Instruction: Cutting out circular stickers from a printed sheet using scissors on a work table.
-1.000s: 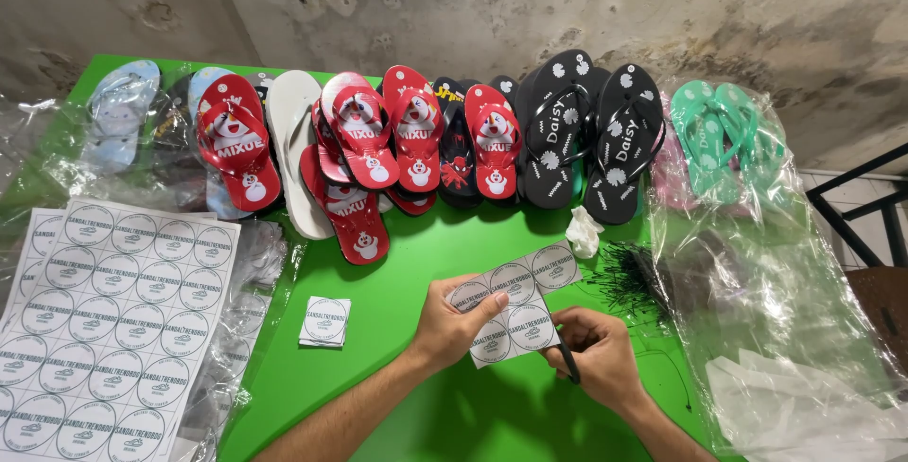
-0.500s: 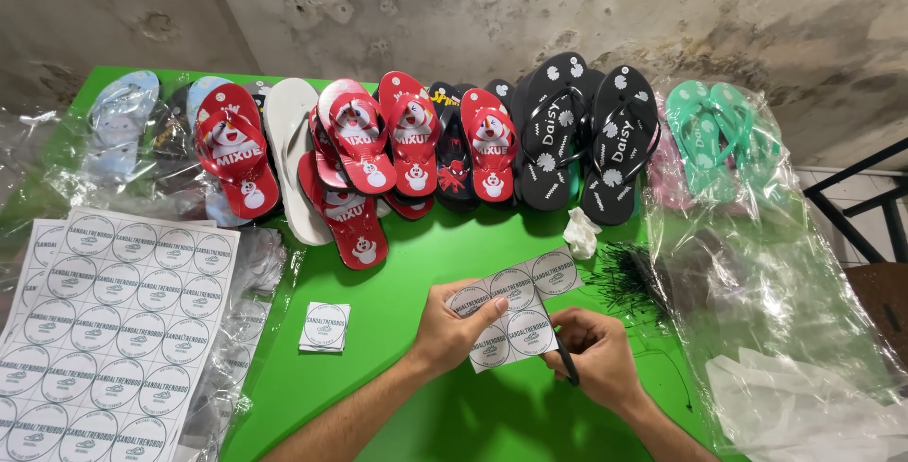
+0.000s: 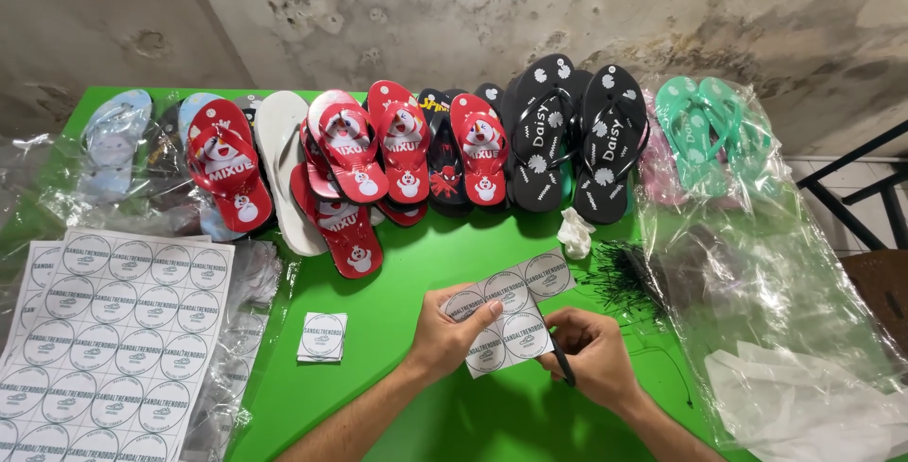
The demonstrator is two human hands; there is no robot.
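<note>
My left hand (image 3: pixel 452 333) pinches the left edge of a small sheet of round labels (image 3: pixel 511 311), held just above the green table (image 3: pixel 397 273). My right hand (image 3: pixel 588 356) grips black-handled scissors (image 3: pixel 560 358) at the sheet's right side. The blades are mostly hidden behind the paper. A small stack of cut square labels (image 3: pixel 323 336) lies on the table to the left of my hands.
A large uncut sheet of round labels (image 3: pixel 109 330) lies at the left. Red, white, black and teal flip-flops (image 3: pixel 407 150) line the table's back edge. Clear plastic bags (image 3: pixel 757 301) cover the right side, beside a pile of thin black ties (image 3: pixel 619 278) and a crumpled white scrap (image 3: pixel 575 232).
My hands and the label sheet stay in almost the same place; the view has shifted only slightly.
</note>
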